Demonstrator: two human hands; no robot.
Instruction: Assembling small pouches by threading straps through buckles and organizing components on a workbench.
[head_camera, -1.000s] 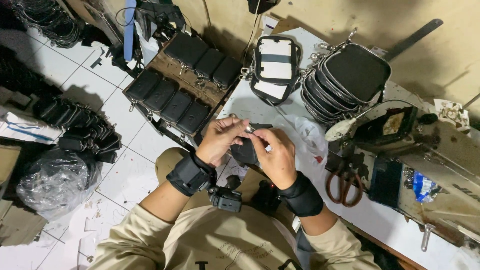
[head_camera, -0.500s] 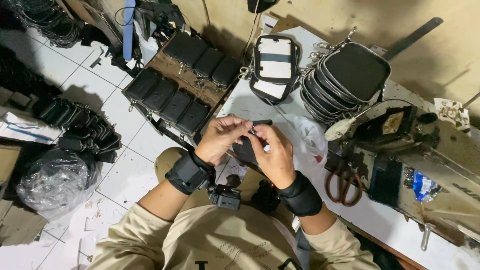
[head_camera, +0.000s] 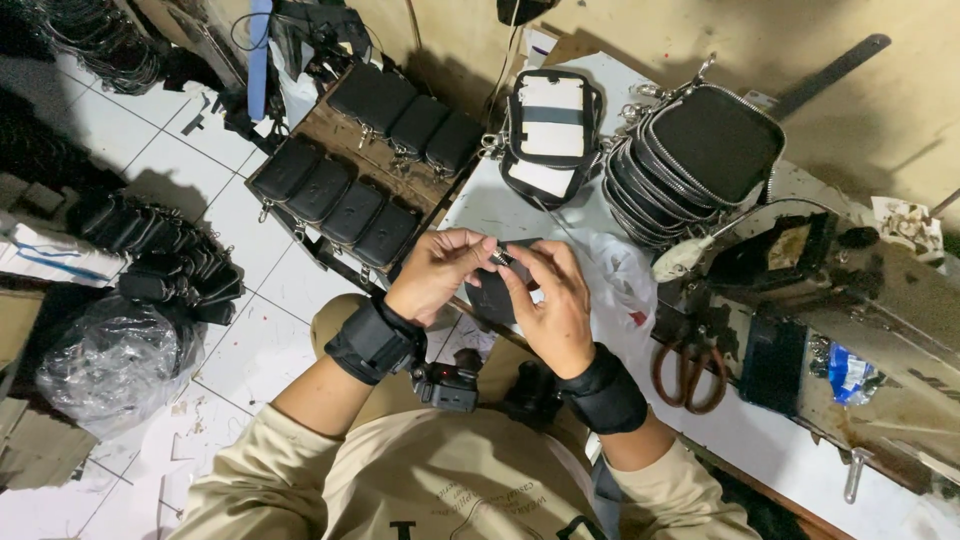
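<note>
A: status?
B: both hands on one small black pouch (head_camera: 492, 292), held over table edge (head_camera: 480, 215), just above lap. Left hand (head_camera: 440, 272) and right hand (head_camera: 555, 305) pinch a small metal bit (head_camera: 500, 257), prob zipper pull, at pouch top. Fingers closed tight on it.
A: how far along?
B: judging by piles: finished-looking stack of zip pouches (head_camera: 690, 160) on table, two rows more on wooden rack (head_camera: 365, 160). This one looks mid-fit; how many are left, can't tell.
A: pkgs/labels?
B: black-white case (head_camera: 550, 135) upright at table back, clear plastic bag (head_camera: 110, 365) on floor left, blue-white packet (head_camera: 848, 370) far right. Brown-handled scissors (head_camera: 688, 375) beside right wrist.
</note>
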